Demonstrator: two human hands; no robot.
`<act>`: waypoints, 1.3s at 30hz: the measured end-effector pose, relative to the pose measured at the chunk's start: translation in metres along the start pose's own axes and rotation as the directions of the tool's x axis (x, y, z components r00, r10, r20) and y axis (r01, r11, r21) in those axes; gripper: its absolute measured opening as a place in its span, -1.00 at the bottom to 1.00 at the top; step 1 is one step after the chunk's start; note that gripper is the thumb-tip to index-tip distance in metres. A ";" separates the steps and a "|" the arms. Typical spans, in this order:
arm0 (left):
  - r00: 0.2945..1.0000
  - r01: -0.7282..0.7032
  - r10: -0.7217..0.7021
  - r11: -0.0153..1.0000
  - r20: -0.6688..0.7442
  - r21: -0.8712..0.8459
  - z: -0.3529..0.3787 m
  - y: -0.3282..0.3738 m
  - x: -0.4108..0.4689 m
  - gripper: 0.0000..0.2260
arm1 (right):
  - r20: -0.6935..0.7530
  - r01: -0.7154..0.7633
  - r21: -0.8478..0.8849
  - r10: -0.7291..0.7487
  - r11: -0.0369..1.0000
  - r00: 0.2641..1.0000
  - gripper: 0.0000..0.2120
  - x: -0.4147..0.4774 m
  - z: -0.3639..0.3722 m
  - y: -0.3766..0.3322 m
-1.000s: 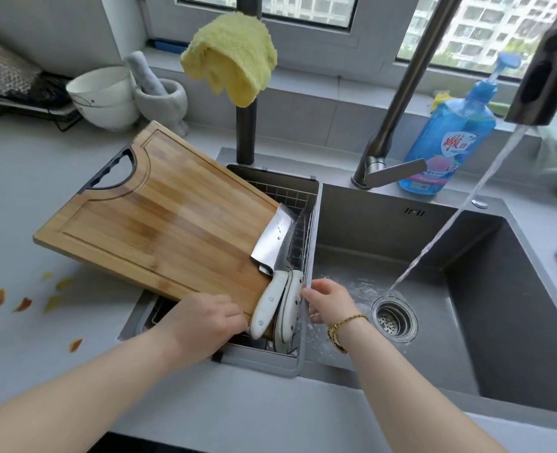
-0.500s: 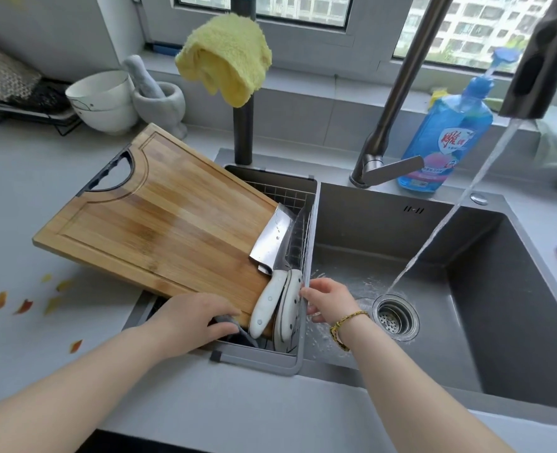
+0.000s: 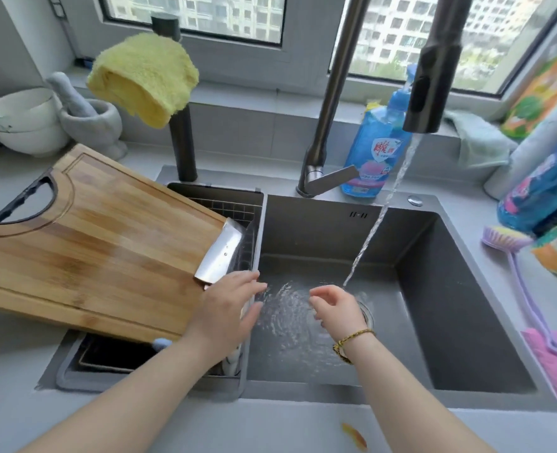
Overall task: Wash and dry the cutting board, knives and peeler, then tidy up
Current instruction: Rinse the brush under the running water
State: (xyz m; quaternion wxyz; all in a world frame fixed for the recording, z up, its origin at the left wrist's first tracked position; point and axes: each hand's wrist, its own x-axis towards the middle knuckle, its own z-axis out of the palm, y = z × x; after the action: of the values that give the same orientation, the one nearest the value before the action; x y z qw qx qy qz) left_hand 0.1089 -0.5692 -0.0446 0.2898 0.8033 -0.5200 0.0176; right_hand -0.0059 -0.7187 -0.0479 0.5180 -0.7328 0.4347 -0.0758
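Head view: a person's two bare hands hover over a dark kitchen sink while water falls in a slanted stream from the spray head of a tall faucet; the left hand reaches across the right rim of the drain basket, fingers straight and slightly spread, gripping nothing; the right hand, a beaded bracelet at its wrist, hangs above the wet sink floor just beside the drain, fingers loosely curled and empty, close to where the stream lands. The wooden cutting board lies tilted, its handle end over the grey counter and its near corner over the basket; a cleaver leans in the basket against the board's right edge, blade up; white knife handles show below the left forearm; the peeler cannot be made out with certainty. Behind, a yellow cloth drapes over a dark post; a blue soap bottle stands by the faucet base; white bowls and a stone mortar sit at the left; a lilac-handled brush rests on the right counter.
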 end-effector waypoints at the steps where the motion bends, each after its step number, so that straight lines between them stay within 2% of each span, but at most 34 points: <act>1: 0.999 0.030 -0.030 0.999 0.023 0.013 0.011 0.009 0.010 -0.73 | -0.059 -0.001 -0.015 0.001 1.000 0.998 -0.89 0.001 -0.013 0.005; 4: 0.972 0.175 -0.184 0.982 0.146 0.070 0.035 0.029 0.045 -0.55 | -0.252 0.002 -0.080 -0.022 0.997 0.967 -0.81 0.006 -0.058 0.019; 7: 0.922 0.279 -0.320 0.940 0.218 0.197 0.052 0.034 0.070 -0.47 | -0.429 -0.020 -0.235 -0.085 0.972 0.899 -0.76 0.017 -0.116 0.038; 11: 0.885 0.275 -0.376 0.899 0.275 0.342 0.064 0.038 0.078 -0.47 | -0.613 -0.253 -0.410 -0.060 0.876 0.788 -0.66 0.040 -0.193 0.071; 15: 0.878 0.354 -0.425 0.886 0.219 0.301 0.065 0.038 0.078 -0.47 | -0.656 -0.416 -0.414 0.051 0.810 0.753 -0.57 0.060 -0.233 0.080; 19: 0.847 0.481 -0.509 0.856 0.152 0.188 0.065 0.034 0.082 -0.49 | -0.666 -0.549 -0.356 0.206 0.757 0.717 -0.61 0.078 -0.256 0.085; 22: 0.835 0.505 -0.524 0.851 0.165 0.146 0.067 0.030 0.081 -0.50 | -0.664 -0.586 -0.354 0.245 0.729 0.706 -0.64 0.085 -0.266 0.086; 25: 0.833 0.495 -0.516 0.856 0.201 0.147 0.066 0.024 0.082 -0.50 | -0.620 -0.542 -0.356 0.242 0.761 0.747 -0.68 0.085 -0.267 0.079; 28: 0.839 0.460 -0.497 0.866 0.221 0.197 0.061 0.020 0.085 -0.51 | -0.514 -0.371 -0.344 0.158 0.863 0.843 -0.86 0.075 -0.248 0.063; 29: 0.848 0.434 -0.481 0.872 0.223 0.228 0.060 0.019 0.085 -0.52 | -0.445 -0.294 -0.334 0.125 0.896 0.887 -0.92 0.068 -0.235 0.055; 32: 0.865 0.385 -0.452 0.877 0.219 0.289 0.059 0.020 0.082 -0.55 | -0.121 -0.112 -0.210 0.088 0.971 0.989 -0.84 0.038 -0.187 0.041; 34: 0.870 0.393 -0.450 0.879 0.200 0.271 0.060 0.021 0.080 -0.56 | 0.024 -0.112 -0.069 0.114 0.991 0.993 -0.83 0.021 -0.157 0.037; 39: 0.881 0.373 -0.427 0.892 0.204 0.256 0.058 0.021 0.079 -0.56 | 0.077 -0.194 0.078 0.188 0.978 0.979 -0.78 0.007 -0.126 0.037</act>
State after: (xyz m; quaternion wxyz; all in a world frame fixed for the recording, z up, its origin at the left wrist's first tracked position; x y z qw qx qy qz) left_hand 0.1114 -0.6691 -0.0571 0.1317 0.9151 -0.3700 -0.0917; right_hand -0.0932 -0.8138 -0.0241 0.5684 -0.6672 0.4811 -0.0186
